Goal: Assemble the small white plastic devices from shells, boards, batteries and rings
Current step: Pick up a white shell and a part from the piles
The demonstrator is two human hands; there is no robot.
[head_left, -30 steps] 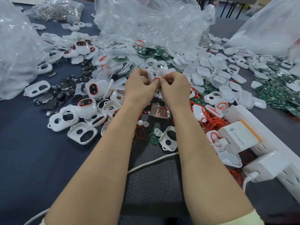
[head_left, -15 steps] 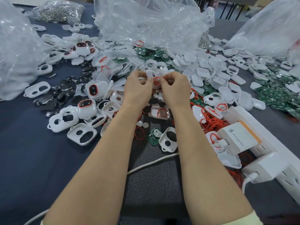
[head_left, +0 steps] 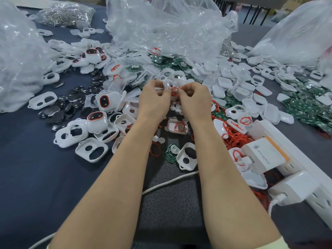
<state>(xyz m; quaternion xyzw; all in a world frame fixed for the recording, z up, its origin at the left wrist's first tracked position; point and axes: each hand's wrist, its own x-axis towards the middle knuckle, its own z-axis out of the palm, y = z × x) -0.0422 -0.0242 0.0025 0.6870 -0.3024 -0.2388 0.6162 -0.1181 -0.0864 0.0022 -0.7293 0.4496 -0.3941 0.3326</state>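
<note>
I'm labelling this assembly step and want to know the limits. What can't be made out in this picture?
Head view only:
- Whether the red ring is seated in the white shell: fingers of the left hand and right hand cover the joint.
- What lies under the clear bag: crumpled plastic hides it.
- The far end of the power strip: cut off by the right edge.
</note>
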